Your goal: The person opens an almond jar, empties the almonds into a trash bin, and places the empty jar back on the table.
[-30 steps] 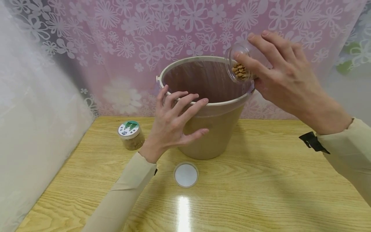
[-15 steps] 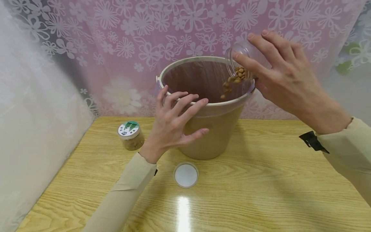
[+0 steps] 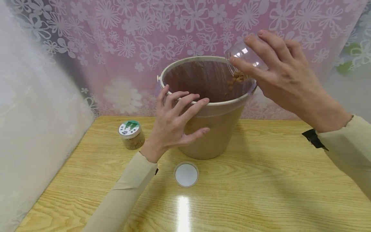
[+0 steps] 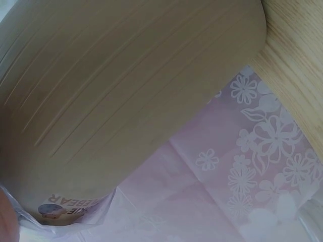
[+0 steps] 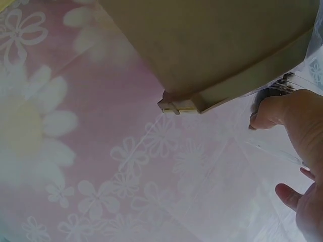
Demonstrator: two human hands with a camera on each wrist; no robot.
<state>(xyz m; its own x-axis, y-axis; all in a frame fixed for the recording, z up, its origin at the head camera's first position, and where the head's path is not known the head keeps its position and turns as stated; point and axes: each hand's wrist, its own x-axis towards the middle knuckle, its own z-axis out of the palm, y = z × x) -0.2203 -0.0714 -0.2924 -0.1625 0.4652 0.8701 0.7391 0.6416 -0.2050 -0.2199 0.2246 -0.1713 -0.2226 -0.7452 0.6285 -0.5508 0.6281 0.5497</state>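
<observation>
Tilted mouth-down at the right rim of a tan trash can (image 3: 214, 135), a clear plastic jar (image 3: 252, 56) is gripped by my right hand (image 3: 285, 71). Small brown nut-like pieces (image 3: 238, 76) slide from its mouth and drop into the can. My left hand (image 3: 172, 122) rests with fingers spread over the can's near-left rim, thumb along the outer wall. A thin clear liner bag lines the can and folds over the rim. In the right wrist view, my right thumb (image 5: 272, 111) presses the jar beside the dark pieces.
A lidded jar (image 3: 131, 137) with a green-and-white label and brown contents stands left of my left hand. A round white-centred lid (image 3: 186, 175) lies on the wooden table (image 3: 261, 193) before the can. Behind hangs a pink flowered curtain (image 3: 179, 29).
The right hand has tipped the jar further down. Pieces that sat inside it one second ago now fall into the can, and fewer show in the jar. The left hand keeps its place.
</observation>
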